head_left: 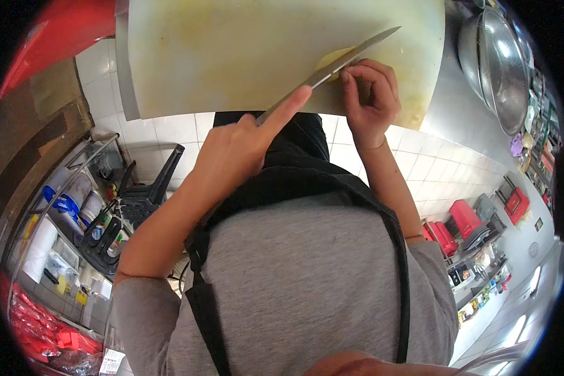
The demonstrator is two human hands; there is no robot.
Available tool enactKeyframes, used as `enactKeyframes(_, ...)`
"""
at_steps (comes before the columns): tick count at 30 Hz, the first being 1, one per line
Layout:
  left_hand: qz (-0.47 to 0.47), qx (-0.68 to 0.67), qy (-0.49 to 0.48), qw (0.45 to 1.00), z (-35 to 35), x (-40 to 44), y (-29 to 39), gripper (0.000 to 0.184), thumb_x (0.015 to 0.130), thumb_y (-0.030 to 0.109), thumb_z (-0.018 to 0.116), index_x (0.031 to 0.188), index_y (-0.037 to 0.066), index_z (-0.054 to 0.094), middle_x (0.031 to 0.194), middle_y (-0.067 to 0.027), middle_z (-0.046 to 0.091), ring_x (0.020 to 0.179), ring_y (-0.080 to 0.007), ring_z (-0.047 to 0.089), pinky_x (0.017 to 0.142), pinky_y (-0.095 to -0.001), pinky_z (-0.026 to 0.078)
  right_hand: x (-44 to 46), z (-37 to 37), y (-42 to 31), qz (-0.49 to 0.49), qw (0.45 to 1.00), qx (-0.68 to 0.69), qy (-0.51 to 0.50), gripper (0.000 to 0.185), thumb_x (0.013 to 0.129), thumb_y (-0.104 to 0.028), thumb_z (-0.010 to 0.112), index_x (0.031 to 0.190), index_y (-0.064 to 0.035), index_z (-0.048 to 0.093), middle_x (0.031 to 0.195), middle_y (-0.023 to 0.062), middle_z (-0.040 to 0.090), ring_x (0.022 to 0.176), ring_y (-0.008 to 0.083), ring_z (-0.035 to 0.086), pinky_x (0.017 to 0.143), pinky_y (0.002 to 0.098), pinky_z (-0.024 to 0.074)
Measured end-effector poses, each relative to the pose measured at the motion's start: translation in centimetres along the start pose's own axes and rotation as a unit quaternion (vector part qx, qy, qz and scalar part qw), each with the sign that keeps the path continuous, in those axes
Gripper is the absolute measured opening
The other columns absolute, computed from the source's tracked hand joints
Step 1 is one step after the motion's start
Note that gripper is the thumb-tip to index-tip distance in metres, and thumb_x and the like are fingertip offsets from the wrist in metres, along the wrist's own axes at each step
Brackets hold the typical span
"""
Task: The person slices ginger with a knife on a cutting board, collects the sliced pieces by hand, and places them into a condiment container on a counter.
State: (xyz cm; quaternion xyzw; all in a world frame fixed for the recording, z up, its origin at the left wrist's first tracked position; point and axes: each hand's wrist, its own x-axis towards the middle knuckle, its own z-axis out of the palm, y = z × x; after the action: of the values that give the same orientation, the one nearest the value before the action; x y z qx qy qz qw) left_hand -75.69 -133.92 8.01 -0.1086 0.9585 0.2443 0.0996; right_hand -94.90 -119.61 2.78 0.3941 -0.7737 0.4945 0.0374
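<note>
My left hand [238, 147] is closed round the handle of a long knife [332, 67], its index finger stretched along the blade. The blade slants up to the right over a cutting board [232, 50]. Beneath and beside the blade lies a pale yellow, rounded piece of food [326, 59], partly hidden by the knife. My right hand [375, 97] is at the board's near edge, just right of the blade, with its fingers curled in and their tips at the piece. How firmly they hold it is hard to see.
Metal bowls [504, 72] stand on a steel counter [445, 113] at the right. A red object [62, 37] is at the upper left. Below it, at the left, are a black chair [147, 194] and a wire shelf with bottles and bags. Red containers [467, 219] stand at the far right.
</note>
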Motion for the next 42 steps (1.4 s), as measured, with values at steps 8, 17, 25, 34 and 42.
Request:
enactKeyframes(8,-0.026,-0.121,0.011,0.992,-0.7,0.6,-0.4,0.089,0.084,0.001,0.054,0.156,0.040,0.018,0.070,-0.0179,0.063,0.058,-0.0340,0.063,0.058,-0.0461,0.053,-0.3,0.0,0.2,0.001,1.000,-0.004,0.006,0.014,0.076,0.002,0.077,0.087,-0.0030,0.070,0.095,0.0123,0.068,0.084,0.0239,0.066,0.073,0.0305,0.0529)
enactKeyframes(17,-0.003,-0.056,-0.006,0.998,0.2,-3.3,-0.8,0.090,0.080,0.006,0.062,0.153,0.045,0.028,0.053,-0.0055,0.042,0.040,-0.0217,0.050,0.039,-0.0375,0.046,-0.2,-0.1,-0.3,0.024,1.000,-0.001,0.006,0.015,0.076,0.005,0.076,0.088,-0.0016,0.069,0.096,0.0132,0.068,0.087,0.0244,0.066,0.076,0.0306,0.0531)
enactKeyframes(25,0.011,-0.059,0.012,0.998,-0.5,-4.9,-0.9,0.081,0.087,0.016,0.064,0.154,0.043,0.027,0.054,-0.0042,0.041,0.038,-0.0175,0.047,0.035,-0.0359,0.042,-0.3,-0.2,0.2,0.004,1.000,-0.010,0.006,0.015,0.075,0.004,0.076,0.088,-0.0012,0.069,0.097,0.0139,0.068,0.088,0.0248,0.067,0.078,0.0309,0.0532)
enactKeyframes(34,0.017,0.002,0.039,0.999,0.0,-3.9,-0.6,0.085,0.085,0.012,0.064,0.154,0.042,0.027,0.053,-0.0034,0.036,0.037,-0.0157,0.045,0.034,-0.0343,0.041,-0.3,-0.1,0.3,0.014,1.000,0.009,0.007,0.014,0.075,0.004,0.076,0.086,-0.0018,0.070,0.095,0.0134,0.068,0.084,0.0239,0.066,0.075,0.0302,0.0530)
enactKeyframes(42,0.007,-0.025,0.039,0.999,1.0,0.9,-0.1,0.091,0.080,0.001,0.056,0.155,0.041,0.024,0.060,-0.0131,0.055,0.049,-0.0322,0.061,0.047,-0.0457,0.051,-0.2,0.1,0.3,-0.002,1.000,0.005,0.008,0.013,0.077,0.002,0.077,0.087,-0.0023,0.070,0.093,0.0124,0.068,0.082,0.0222,0.066,0.071,0.0288,0.0530)
